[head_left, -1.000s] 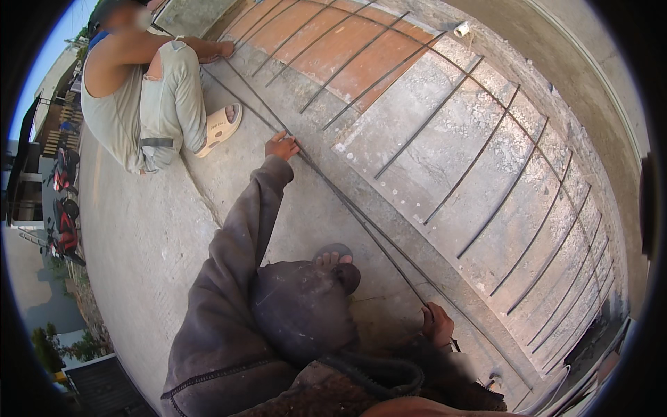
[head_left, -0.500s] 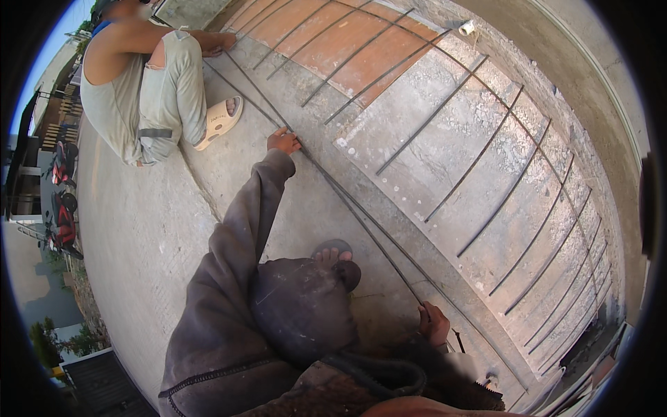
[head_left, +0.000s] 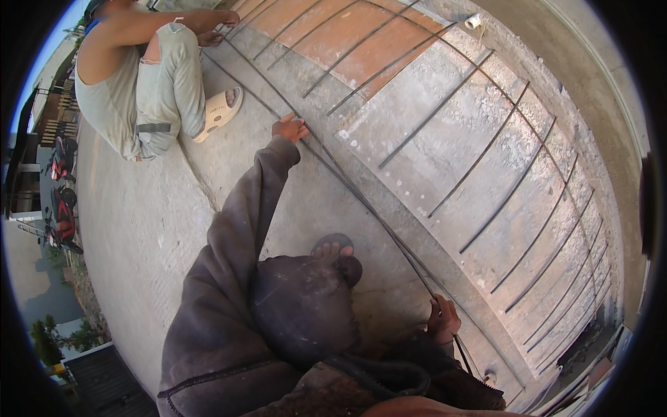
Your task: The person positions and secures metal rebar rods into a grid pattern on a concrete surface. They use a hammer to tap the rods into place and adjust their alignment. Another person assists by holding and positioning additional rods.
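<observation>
Two long, thin steel rods run diagonally from the upper left toward the lower right and cross at a narrow angle. My left hand (head_left: 290, 128), arm stretched out, has its fingers closed on one steel rod (head_left: 324, 148) near the co-worker's feet. At the lower right, my right hand (head_left: 443, 320) grips the same rod, fingers curled round it. The second steel rod (head_left: 240, 83) passes just beside my left hand and lies close along the held one. Some of my right fingers are hidden behind the hand.
A crouching co-worker (head_left: 114, 87) at the upper left has both hands at the rods' far ends. To the right, several spaced rods (head_left: 479, 163) lie over concrete and a reddish-brown board (head_left: 340, 31), crossed by a long bar. A white pipe stub (head_left: 473, 21) sticks up at the far edge.
My left hand has moved slightly away from me with the rod, and my right hand slightly to the right. The rods' crossing has shifted toward my right hand. The co-worker's hands have shifted slightly.
</observation>
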